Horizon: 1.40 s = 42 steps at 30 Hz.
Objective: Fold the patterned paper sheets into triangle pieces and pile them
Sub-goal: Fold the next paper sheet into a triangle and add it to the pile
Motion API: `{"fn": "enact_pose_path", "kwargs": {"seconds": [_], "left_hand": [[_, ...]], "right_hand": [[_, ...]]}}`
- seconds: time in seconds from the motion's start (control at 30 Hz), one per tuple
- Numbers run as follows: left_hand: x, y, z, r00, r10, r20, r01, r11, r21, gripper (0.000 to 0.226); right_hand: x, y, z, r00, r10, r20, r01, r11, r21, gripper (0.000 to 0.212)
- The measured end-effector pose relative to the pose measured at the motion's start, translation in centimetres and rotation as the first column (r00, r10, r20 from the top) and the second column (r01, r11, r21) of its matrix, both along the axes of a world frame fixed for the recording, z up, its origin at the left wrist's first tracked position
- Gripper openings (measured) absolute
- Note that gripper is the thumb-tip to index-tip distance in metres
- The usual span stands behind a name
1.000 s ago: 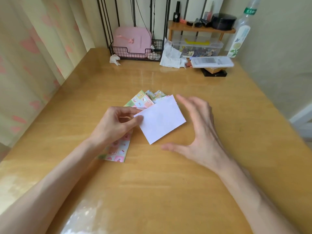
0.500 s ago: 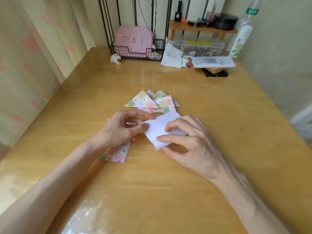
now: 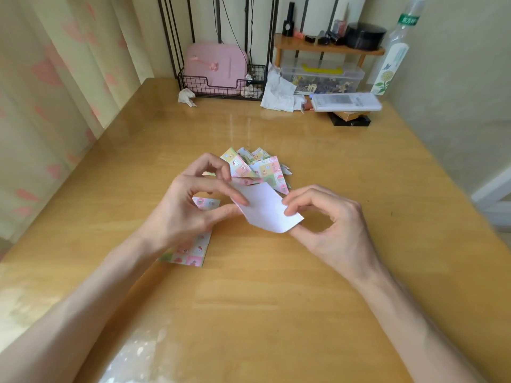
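A paper sheet (image 3: 266,207), white side up and bent along a crease, is lifted slightly above the wooden table (image 3: 276,286). My left hand (image 3: 190,205) pinches its left edge between thumb and fingers. My right hand (image 3: 329,225) pinches its right corner between thumb and forefinger. Just behind the sheet lies a pile of folded patterned triangles (image 3: 257,167). A stack of flat patterned sheets (image 3: 193,250) lies under my left wrist, partly hidden by it.
At the table's far edge stand a wire basket (image 3: 221,87) with a pink case, crumpled tissues (image 3: 279,92), a clear plastic box (image 3: 320,76), a white remote (image 3: 345,102), a small wooden shelf (image 3: 326,47) and a tall bottle (image 3: 395,51). A curtain hangs at the left.
The sheet went from lying flat under my left fingers to being lifted and bent. My right hand came in from the side and took the sheet's right corner.
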State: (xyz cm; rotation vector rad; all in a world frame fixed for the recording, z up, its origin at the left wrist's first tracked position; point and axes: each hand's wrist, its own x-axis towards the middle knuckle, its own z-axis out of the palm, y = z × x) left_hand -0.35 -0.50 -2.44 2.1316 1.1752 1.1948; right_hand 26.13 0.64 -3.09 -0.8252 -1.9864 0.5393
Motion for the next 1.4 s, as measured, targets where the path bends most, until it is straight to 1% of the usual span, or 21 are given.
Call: {"fn": "enact_pose_path", "kwargs": {"seconds": [0.07,0.13,0.17,0.2,0.23,0.33,0.4,0.5,0.57,0.7,0.77,0.87,0.97,1.07,1.1,1.13,1.17,1.23,1.3,1.4], "left_hand": [[0.2,-0.1,-0.2,0.987,0.039,-0.159,-0.018,0.991,0.133,0.009],[0.5,-0.3,-0.5,0.947,0.050,-0.317,0.022,0.975,0.220,0.003],[0.6,-0.4,-0.8,0.928,0.045,-0.371,0.043,0.973,0.225,0.001],[0.7,-0.5,-1.0,0.914,0.044,-0.403,0.046,0.977,0.210,0.004],[0.8,-0.7,-1.2,0.907,0.042,-0.420,0.038,0.983,0.181,0.006],[0.9,-1.1,-1.2,0.911,0.017,-0.412,0.003,0.999,0.048,0.001],[1.0,-1.1,-1.2,0.916,-0.012,-0.402,0.011,1.000,-0.005,0.008],[1.5,-1.1,-1.5,0.922,-0.048,-0.385,0.039,0.999,-0.032,0.023],[2.0,-1.2,-1.9,0.927,-0.057,-0.371,0.050,0.998,-0.029,0.031],[2.4,-1.4,-2.3,0.929,-0.052,-0.366,0.030,0.997,-0.066,0.043],[2.5,-1.3,-2.4,0.930,-0.043,-0.366,0.018,0.997,-0.070,0.042],[2.6,-1.2,-2.6,0.930,-0.010,-0.368,-0.012,0.998,-0.056,0.041],[2.6,-1.1,-2.9,0.928,0.068,-0.365,-0.086,0.996,-0.034,0.039],[2.6,-1.2,-3.1,0.930,0.139,-0.341,-0.155,0.988,-0.021,0.027],[2.5,-1.2,-3.1,0.930,0.154,-0.334,-0.170,0.985,-0.021,0.030],[2.5,-1.2,-3.0,0.931,0.156,-0.331,-0.172,0.985,-0.020,0.035],[2.4,-1.3,-2.9,0.929,0.149,-0.338,-0.164,0.986,-0.014,0.036],[2.4,-1.3,-2.5,0.920,0.124,-0.372,-0.129,0.992,0.012,0.026],[2.3,-1.4,-2.2,0.912,0.096,-0.398,-0.095,0.995,0.024,0.025],[2.4,-1.5,-2.2,0.877,0.096,-0.472,-0.071,0.995,0.071,0.026]], "right_hand": [[0.3,0.3,0.0,0.999,-0.007,0.052,0.010,0.998,-0.060,0.027],[0.8,0.6,-0.1,0.981,-0.009,0.195,0.021,0.998,-0.062,0.027],[1.1,0.7,-0.2,0.960,-0.005,0.281,0.016,0.999,-0.039,0.026],[1.4,0.8,-0.3,0.938,0.000,0.346,0.008,1.000,-0.023,0.024],[1.6,0.9,-0.3,0.925,0.010,0.380,0.003,0.999,-0.033,0.019],[2.0,1.1,-0.2,0.930,0.048,0.365,-0.006,0.993,-0.115,0.007],[2.5,1.4,0.0,0.937,0.070,0.342,-0.012,0.986,-0.168,0.004],[3.2,1.7,0.1,0.921,0.130,0.366,-0.022,0.959,-0.284,0.003],[3.3,1.8,-0.1,0.911,0.173,0.375,-0.040,0.941,-0.337,0.007],[2.8,1.7,-0.5,0.935,0.185,0.304,-0.056,0.921,-0.387,0.009],[2.3,1.6,-0.8,0.945,0.165,0.284,-0.043,0.919,-0.391,0.012],[1.7,1.5,-1.3,0.951,0.095,0.296,0.029,0.922,-0.387,0.013],[1.1,1.3,-1.5,0.963,0.016,0.271,0.094,0.916,-0.389,0.008],[0.5,1.2,-1.8,0.964,-0.050,0.262,0.152,0.909,-0.388,0.008],[0.3,1.1,-1.9,0.963,-0.070,0.262,0.172,0.904,-0.391,0.008],[0.2,1.1,-2.0,0.962,-0.087,0.259,0.188,0.898,-0.398,0.008],[0.1,1.1,-2.0,0.962,-0.102,0.253,0.201,0.892,-0.404,0.008],[-0.1,1.0,-2.1,0.961,-0.130,0.246,0.222,0.890,-0.399,0.008],[-0.4,0.9,-2.1,0.955,-0.169,0.243,0.253,0.893,-0.372,0.007],[-0.8,0.7,-2.3,0.942,-0.216,0.256,0.289,0.911,-0.295,0.008]]}}
